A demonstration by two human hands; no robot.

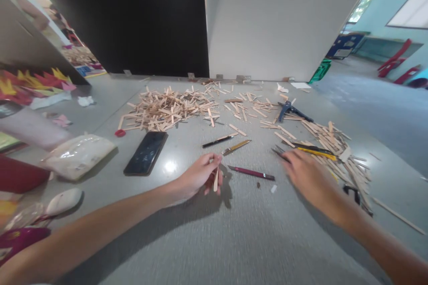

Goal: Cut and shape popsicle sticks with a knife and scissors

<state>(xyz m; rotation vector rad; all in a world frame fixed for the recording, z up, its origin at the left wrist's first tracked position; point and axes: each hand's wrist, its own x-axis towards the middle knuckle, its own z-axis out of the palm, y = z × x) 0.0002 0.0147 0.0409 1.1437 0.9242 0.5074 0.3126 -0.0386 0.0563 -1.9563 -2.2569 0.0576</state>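
Note:
Near the middle of the grey table [247,231], my left hand [206,173] pinches a small wooden stick [216,180] that points down. My right hand [302,171] is closed around a dark pointed metal tool [280,153], perhaps tweezers, whose tips point left. Between the hands lies a dark red craft knife [252,173]. Beyond it are a yellow-brown knife [236,147] and a black one [218,141]. A yellow and black cutter [316,152] lies just beyond my right hand.
A large pile of wooden sticks [167,109] spreads across the back, with another pile [344,169] at right. Blue-handled pliers [285,110] rest among sticks. Left are a phone [146,153], a plastic packet [80,156] and a white mouse-like object [64,201]. Upright panels [287,18] stand behind.

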